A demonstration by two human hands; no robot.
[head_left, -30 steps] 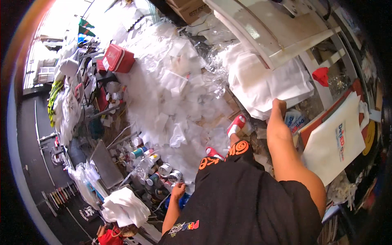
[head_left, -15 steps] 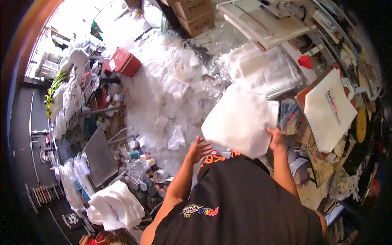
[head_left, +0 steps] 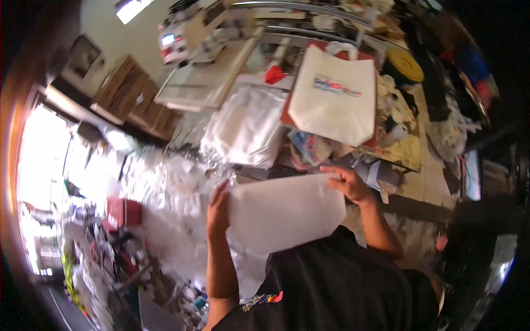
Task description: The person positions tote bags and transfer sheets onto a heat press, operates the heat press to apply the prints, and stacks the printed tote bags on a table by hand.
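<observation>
A plain white fabric bag [head_left: 287,212] lies flat and stretched between my two hands, in front of my body. My right hand [head_left: 351,186] pinches its upper right corner, with the fingers along the top edge. At the opposite end, my left hand [head_left: 218,209] is closed against the left edge, its fingertips slightly blurred. Beyond the hands a white bag with printing [head_left: 334,94] rests on a reddish-brown board [head_left: 287,117]. To its left is a stack of white bags [head_left: 248,124], partly under clear plastic.
A heap of white material [head_left: 171,220] covers the floor at left, near a red container [head_left: 122,212]. A press-like machine [head_left: 196,83] stands beyond the stack, with cardboard boxes [head_left: 130,94] to its left. A yellow round lid [head_left: 406,65] sits at the right.
The view has swung right toward the worktable. My left hand, open and apart from the bag before, has come to its left edge. The bag is now stretched sideways between both hands.
</observation>
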